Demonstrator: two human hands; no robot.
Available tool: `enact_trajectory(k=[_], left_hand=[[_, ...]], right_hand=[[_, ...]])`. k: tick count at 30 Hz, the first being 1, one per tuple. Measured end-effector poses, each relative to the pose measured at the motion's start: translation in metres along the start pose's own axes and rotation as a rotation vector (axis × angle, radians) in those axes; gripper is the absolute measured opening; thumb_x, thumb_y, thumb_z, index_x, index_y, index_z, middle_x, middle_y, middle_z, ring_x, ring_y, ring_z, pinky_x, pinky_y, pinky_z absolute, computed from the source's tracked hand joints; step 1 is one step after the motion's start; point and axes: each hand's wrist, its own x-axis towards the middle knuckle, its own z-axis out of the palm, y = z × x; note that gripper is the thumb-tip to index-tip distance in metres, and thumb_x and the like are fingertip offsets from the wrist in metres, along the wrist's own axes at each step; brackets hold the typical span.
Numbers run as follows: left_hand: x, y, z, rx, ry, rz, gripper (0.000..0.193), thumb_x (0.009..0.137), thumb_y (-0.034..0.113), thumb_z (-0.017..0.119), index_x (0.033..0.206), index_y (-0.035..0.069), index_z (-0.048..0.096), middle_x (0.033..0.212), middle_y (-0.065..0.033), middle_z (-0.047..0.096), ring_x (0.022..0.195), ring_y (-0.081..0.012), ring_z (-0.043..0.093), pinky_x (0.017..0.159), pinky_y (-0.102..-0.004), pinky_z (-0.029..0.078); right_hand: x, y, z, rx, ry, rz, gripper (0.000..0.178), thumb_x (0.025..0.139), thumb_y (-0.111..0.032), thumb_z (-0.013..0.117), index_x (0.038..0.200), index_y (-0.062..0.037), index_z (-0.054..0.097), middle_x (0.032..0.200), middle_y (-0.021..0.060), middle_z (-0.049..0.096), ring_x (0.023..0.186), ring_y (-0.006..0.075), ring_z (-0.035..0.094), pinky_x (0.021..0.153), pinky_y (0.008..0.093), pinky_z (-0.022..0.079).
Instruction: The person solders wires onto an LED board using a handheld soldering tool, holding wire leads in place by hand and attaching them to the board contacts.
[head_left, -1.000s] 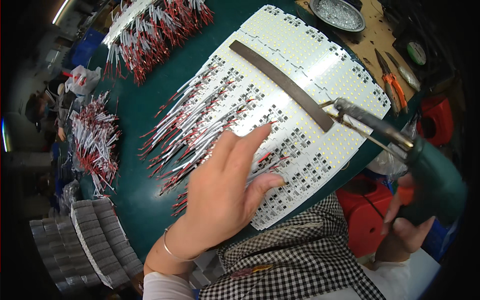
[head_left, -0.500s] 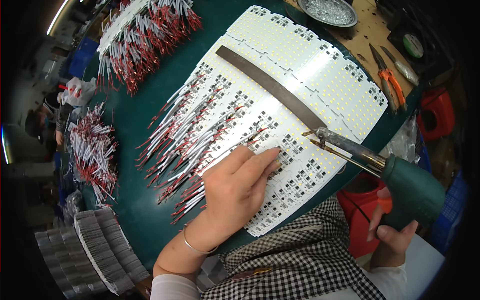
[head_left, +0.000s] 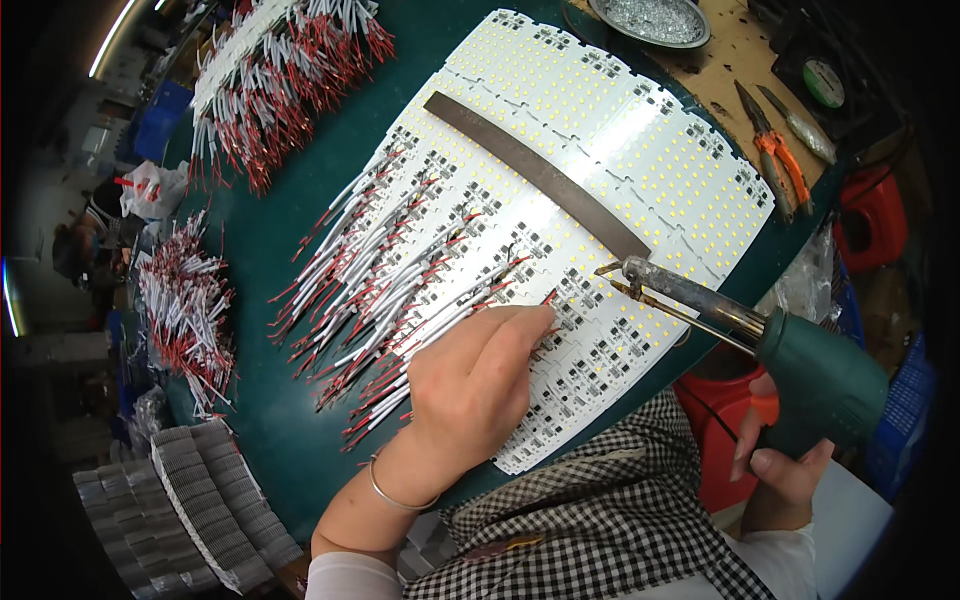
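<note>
A white circuit board panel (head_left: 690, 200) with rows of yellow LEDs and black parts lies on the green table. My left hand (head_left: 470, 380) is over its near part, finger and thumb pinched on a wire whose red tip shows just past the fingertips; the rest is hidden by the hand. My right hand (head_left: 780, 465) grips a green soldering gun (head_left: 825, 375) by its handle. The gun's tip hovers over the board near a dark metal strip (head_left: 540, 175) lying across it. Several white and red wires (head_left: 380, 270) stand attached along the board's left rows.
Wire bundles (head_left: 280, 110) lie at the far left, with another wire pile (head_left: 185, 305) nearer. Grey stacked parts (head_left: 200, 500) stand at the lower left. Orange-handled pliers (head_left: 780, 165) and a metal dish (head_left: 655, 20) are at the back right, a red stool (head_left: 720, 425) below the table.
My left fingers have closed further and a red wire tip now shows at them. The soldering gun's tip has shifted slightly left.
</note>
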Motion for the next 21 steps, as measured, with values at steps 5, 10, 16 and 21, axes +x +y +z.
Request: enact_trajectory(k=[5, 10, 16, 21], left_hand=[[-0.002, 0.0, 0.0, 0.009, -0.046, 0.008, 0.037, 0.067, -0.012, 0.06, 0.102, 0.0, 0.067, 0.077, -0.0106, 0.066, 0.062, -0.0237, 0.064, 0.053, -0.0322, 0.05], [0.001, 0.001, 0.0, -0.004, -0.078, -0.039, 0.04, 0.065, -0.011, 0.06, 0.102, 0.002, 0.068, 0.078, -0.0106, 0.067, 0.062, -0.0239, 0.064, 0.053, -0.0323, 0.051], [0.001, 0.0, 0.0, -0.006, -0.108, -0.061, 0.043, 0.062, -0.011, 0.062, 0.102, 0.003, 0.068, 0.08, -0.01, 0.066, 0.062, -0.0232, 0.064, 0.052, -0.0328, 0.05], [0.005, 0.006, 0.005, -0.013, -0.077, -0.158, 0.033, 0.067, -0.014, 0.065, 0.094, 0.004, 0.071, 0.075, -0.0109, 0.066, 0.061, -0.0217, 0.063, 0.052, -0.0291, 0.049]], right_hand=[[-0.002, -0.001, -0.003, -0.002, -0.014, 0.032, 0.065, 0.068, -0.007, 0.073, 0.119, 0.0187, 0.04, 0.111, 0.0275, 0.053, 0.055, 0.0197, 0.062, 0.038, 0.0259, 0.054], [-0.001, -0.003, -0.003, 0.017, -0.025, 0.048, 0.065, 0.068, -0.005, 0.072, 0.12, 0.0182, 0.04, 0.113, 0.0276, 0.053, 0.055, 0.0199, 0.062, 0.039, 0.0264, 0.055], [-0.003, -0.01, -0.001, 0.003, -0.097, 0.163, 0.062, 0.074, -0.005, 0.073, 0.129, 0.0096, 0.048, 0.085, 0.0168, 0.062, 0.062, 0.0157, 0.057, 0.056, 0.0258, 0.048], [-0.004, -0.002, -0.003, -0.007, -0.043, 0.187, 0.068, 0.068, -0.001, 0.073, 0.126, 0.0133, 0.041, 0.116, 0.0262, 0.053, 0.064, 0.0221, 0.064, 0.043, 0.0279, 0.057]])
